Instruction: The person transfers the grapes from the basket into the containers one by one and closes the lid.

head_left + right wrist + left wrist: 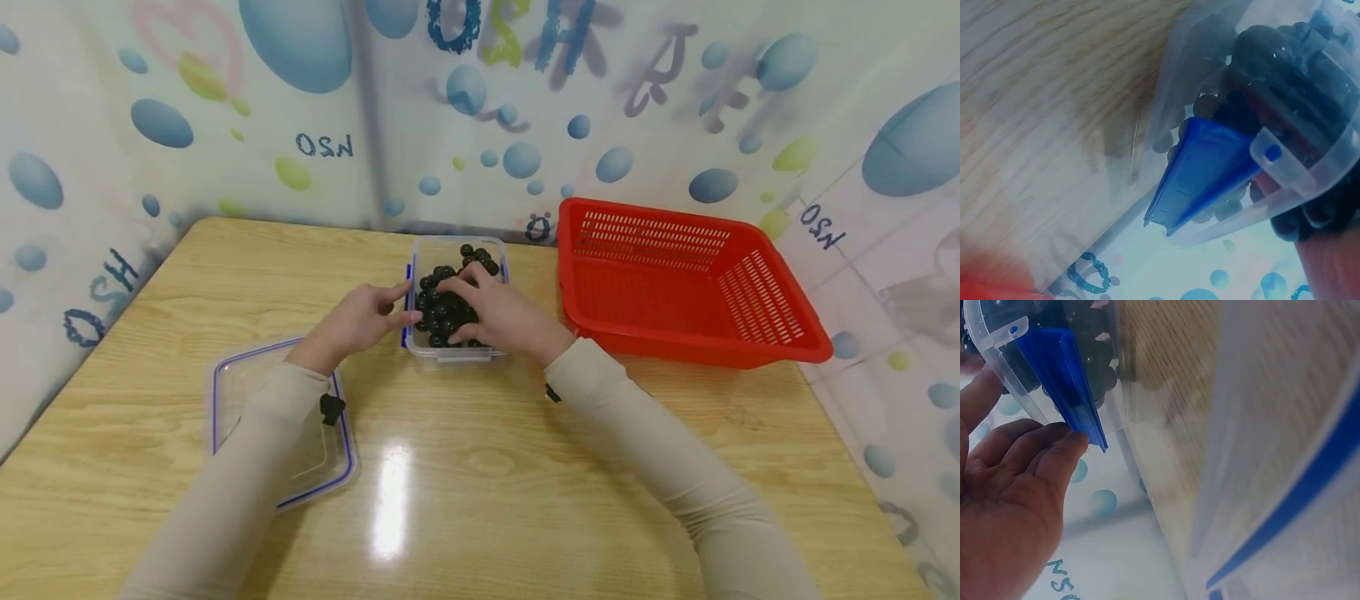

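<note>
Berries [444, 307], small dark round ones, sat piled in a clear plastic container [455, 352] near the middle back of the wooden table [525, 467], and honestly a good part of the pile was hidden under the right hand [502, 312]. That hand lay over the heap with its fingers curled down into it, though I couldn't tell whether it really had any berries gripped. The left hand [358, 321] was at the container's left wall, fingers fairly straight and tips touching the blue clip [1063, 387] there, holding nothing. Both wrist views were blurry and super close: the left one was mostly smeared clear plastic and a blue edge, the right one showed the berries through the wall, another blue clip [1200, 172] and only a sliver of the hand at the bottom corner.

The container's clear lid [330, 467] with its blue rim lay flat to the left, partly covered by the left sleeve [247, 467]. A red slotted basket [757, 287] stood just right of the container, close but not touching, with its far corner almost at the wall. Plenty of bare tabletop showed in front of the arms, with a glare spot on it.

Walls on three sides had a sheet [225, 125] printed with blue bubbles and letters
</note>
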{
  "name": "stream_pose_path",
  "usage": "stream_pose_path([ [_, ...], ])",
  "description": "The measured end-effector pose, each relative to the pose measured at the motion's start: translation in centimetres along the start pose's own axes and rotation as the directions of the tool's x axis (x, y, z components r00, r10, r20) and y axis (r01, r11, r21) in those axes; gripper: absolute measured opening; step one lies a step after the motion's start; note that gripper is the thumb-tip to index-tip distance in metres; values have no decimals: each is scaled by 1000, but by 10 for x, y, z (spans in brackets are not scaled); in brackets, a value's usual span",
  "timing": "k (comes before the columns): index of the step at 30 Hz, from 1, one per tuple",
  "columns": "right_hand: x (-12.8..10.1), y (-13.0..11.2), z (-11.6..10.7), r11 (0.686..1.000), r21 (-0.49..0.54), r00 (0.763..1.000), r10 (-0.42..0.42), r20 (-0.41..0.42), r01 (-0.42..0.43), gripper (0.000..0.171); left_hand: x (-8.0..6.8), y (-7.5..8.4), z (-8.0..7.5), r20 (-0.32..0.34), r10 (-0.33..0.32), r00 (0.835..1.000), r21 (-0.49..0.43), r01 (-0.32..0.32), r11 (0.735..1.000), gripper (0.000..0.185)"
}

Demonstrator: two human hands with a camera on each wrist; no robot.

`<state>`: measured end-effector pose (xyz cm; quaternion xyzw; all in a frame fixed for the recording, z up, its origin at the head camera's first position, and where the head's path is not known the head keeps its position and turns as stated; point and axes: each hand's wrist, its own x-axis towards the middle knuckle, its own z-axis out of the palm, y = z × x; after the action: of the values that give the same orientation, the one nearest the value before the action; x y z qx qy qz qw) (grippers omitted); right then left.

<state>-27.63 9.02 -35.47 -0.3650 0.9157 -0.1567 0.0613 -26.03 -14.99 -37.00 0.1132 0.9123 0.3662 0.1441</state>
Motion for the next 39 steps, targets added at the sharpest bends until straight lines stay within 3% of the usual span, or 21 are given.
stream_pose_path([
  [5, 0, -3, 2, 999, -27, 999, 35, -27, -35, 96, -1, 1, -1, -2, 8, 1000, 2, -8, 1000, 67],
  [15, -7, -3, 15, 978, -206, 994, -17, -107, -5, 86, -1, -1, 3, 5, -15, 1000, -1, 15, 1000, 69],
  [19, -7, -1, 16, 987, -159, 992, -20, -122, 0, 86, 0, -1, 3, 6, -15, 1000, -11, 15, 1000, 69],
  [24, -5, 4, 13, 998, -64, 996, -17, -82, 12, 86, 0, 2, 0, 5, -14, 1000, -5, 14, 1000, 69],
  [29, -4, 7, 13, 999, 33, 997, -34, -68, 36, 64, 1, 4, -2, 6, -9, 1000, -9, 9, 1000, 68],
  [33, -4, 8, 17, 998, 10, 997, -54, -59, 55, 50, 2, 4, -1, 7, -10, 1000, -17, 10, 1000, 69],
  [39, -4, 11, 18, 997, 0, 997, -75, -24, 75, 51, 0, 2, -1, 0, -9, 1000, 3, 9, 1000, 69],
])
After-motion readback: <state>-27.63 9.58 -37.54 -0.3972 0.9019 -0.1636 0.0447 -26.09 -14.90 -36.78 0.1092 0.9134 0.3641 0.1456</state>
